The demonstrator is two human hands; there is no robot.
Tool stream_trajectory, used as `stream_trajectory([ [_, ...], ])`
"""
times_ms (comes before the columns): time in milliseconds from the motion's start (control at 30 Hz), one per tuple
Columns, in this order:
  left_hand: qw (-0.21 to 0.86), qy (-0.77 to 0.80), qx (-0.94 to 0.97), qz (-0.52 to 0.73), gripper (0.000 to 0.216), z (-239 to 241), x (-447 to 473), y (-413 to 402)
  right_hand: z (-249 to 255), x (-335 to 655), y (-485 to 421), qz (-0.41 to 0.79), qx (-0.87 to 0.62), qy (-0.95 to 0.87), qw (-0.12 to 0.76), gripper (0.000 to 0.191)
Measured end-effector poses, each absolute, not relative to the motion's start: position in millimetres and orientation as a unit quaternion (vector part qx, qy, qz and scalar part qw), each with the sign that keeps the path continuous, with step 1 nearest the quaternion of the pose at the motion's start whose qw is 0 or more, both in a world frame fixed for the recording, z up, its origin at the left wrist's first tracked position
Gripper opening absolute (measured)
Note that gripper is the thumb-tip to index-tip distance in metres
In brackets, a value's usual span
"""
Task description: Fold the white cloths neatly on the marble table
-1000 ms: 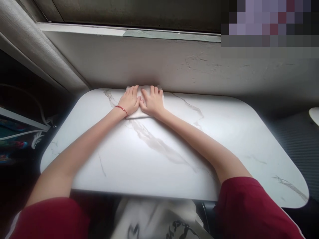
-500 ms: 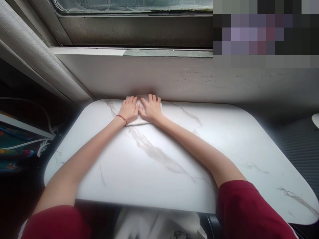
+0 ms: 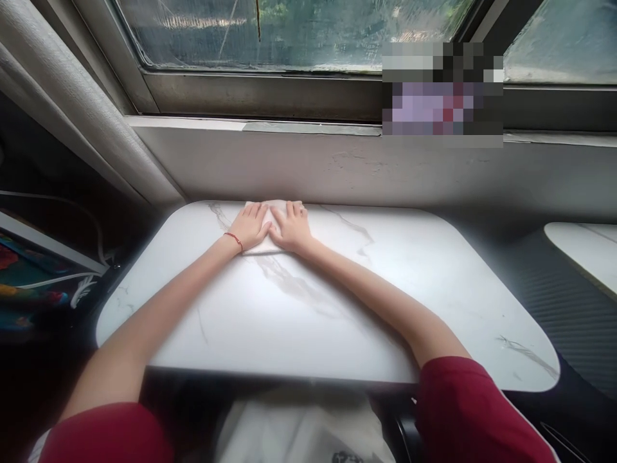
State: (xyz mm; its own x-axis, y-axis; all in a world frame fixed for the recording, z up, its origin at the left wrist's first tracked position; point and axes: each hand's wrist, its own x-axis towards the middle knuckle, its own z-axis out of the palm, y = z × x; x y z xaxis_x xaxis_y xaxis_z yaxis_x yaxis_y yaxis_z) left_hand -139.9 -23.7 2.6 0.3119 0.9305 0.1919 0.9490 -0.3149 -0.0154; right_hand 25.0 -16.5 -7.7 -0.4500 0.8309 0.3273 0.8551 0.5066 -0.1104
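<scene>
A small white cloth (image 3: 265, 245) lies at the far edge of the white marble-look table (image 3: 337, 308), against the wall below the window. My left hand (image 3: 249, 226), with a red string at the wrist, lies flat on the cloth's left part, fingers stretched out. Beside it, thumbs almost touching, my right hand (image 3: 292, 226) rests flat on the cloth's right part, fingers also stretched out. Most of the cloth is hidden under the two hands. Both arms reach straight across the table in dark red sleeves.
A grey wall (image 3: 385, 173) and a window sill (image 3: 193, 122) rise right behind the table. A curtain (image 3: 72, 96) hangs at the left. Colourful bags (image 3: 29, 270) sit at the left below. Another white table (image 3: 585, 247) stands at the right.
The camera has tilted up, so the window now shows and the table sits lower. My hands stay flat on the cloth at the same spot.
</scene>
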Motion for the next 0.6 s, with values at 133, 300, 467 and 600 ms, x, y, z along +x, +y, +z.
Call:
stream_trajectory([
  [133, 0.077, -0.546, -0.83, -0.09, 0.059, -0.3, -141.1, -67.6, -2.8, 44.7, -65.4, -0.054, -0.461, -0.877, 0.125, 0.065],
  [300, 0.072, -0.497, -0.86, -0.096, 0.059, 1.8, -152.6, -140.5, -1.9, 68.1, -140.1, -0.102, -0.36, -0.921, 0.105, 0.07],
  [467, 0.056, -0.513, -0.855, -0.053, 0.06, 13.1, -162.6, -182.0, -5.4, 63.1, -176.5, -0.095, -0.31, -0.936, 0.137, 0.069],
  [600, 0.043, -0.54, -0.84, -0.034, 0.061, 17.9, -171.7, -192.0, -7.2, 49.3, -171.7, 0.002, -0.239, -0.955, 0.174, 0.066],
])
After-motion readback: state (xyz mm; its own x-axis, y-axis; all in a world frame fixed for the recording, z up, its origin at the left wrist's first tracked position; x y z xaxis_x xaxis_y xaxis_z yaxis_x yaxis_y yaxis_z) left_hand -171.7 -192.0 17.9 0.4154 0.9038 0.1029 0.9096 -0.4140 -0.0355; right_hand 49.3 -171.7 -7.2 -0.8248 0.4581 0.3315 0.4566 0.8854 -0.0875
